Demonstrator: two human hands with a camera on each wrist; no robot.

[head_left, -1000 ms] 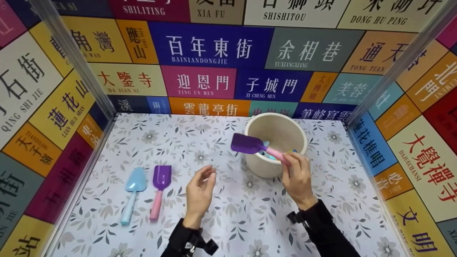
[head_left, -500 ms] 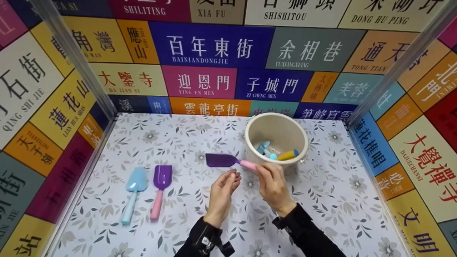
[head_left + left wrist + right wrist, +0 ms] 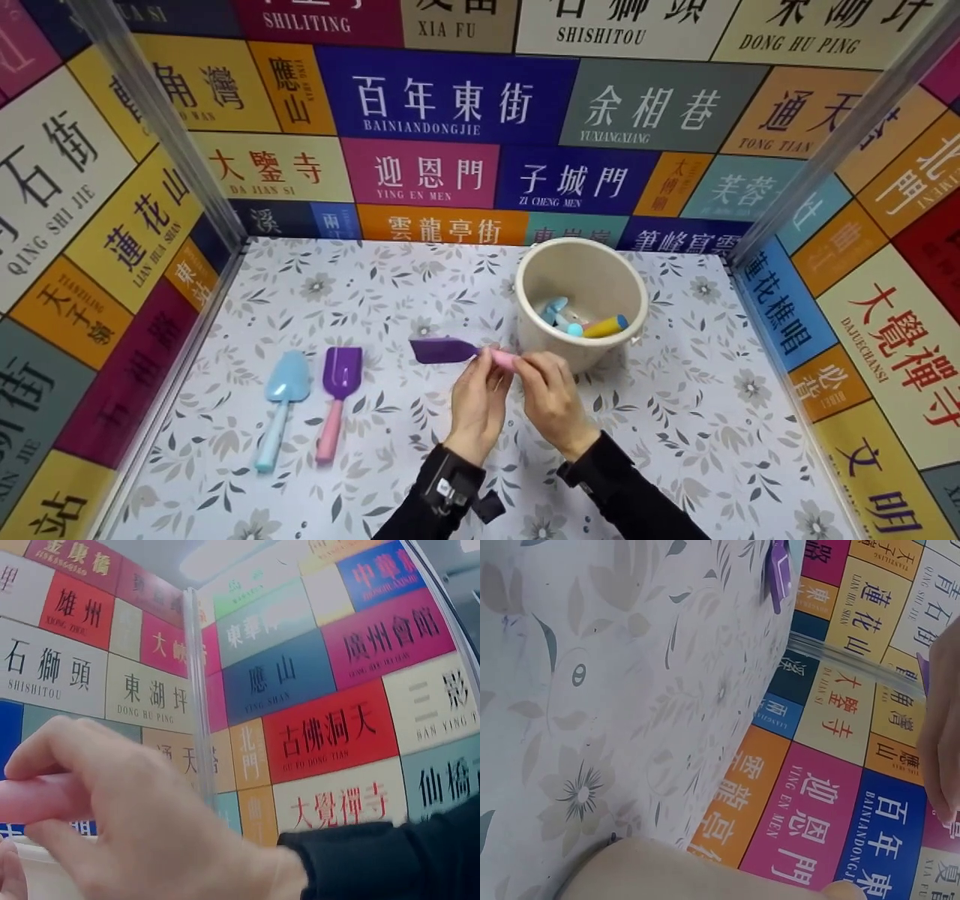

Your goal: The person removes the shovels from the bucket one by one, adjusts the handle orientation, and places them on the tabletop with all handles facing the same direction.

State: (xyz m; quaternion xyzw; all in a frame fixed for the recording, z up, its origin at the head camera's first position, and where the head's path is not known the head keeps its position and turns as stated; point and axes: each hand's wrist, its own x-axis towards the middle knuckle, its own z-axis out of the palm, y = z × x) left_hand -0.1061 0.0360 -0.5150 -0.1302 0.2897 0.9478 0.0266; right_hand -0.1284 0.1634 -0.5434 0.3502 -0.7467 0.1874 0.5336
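We hold a purple spatula with a pink handle (image 3: pixel 457 351) between both hands above the middle of the table (image 3: pixel 675 442), just in front of the cream bucket (image 3: pixel 628 339). Our right hand (image 3: pixel 553 401) pinches the pink handle at its end, and our left hand (image 3: pixel 478 397) curls its fingertips onto the same handle nearer the blade; the left wrist view shows the pink handle (image 3: pixel 37 799) passing under curled fingers. The blade points toward the left edge and hangs clear of the table, as far as we can tell.

Toward the front-left corner two tools already lie side by side, handles toward us: a light blue trowel (image 3: pixel 281 401) and a purple scoop with a pink handle (image 3: pixel 336 397), near each other but apart. The bucket stands near the back-right corner and holds more tools: a light blue piece (image 3: pixel 553 310) and a yellow handle with a blue tip (image 3: pixel 604 325) show over the rim; what else lies beneath we cannot tell.

We judge the sorting to be partway along: two tools laid out, a third in hand, at least two left in the bucket.
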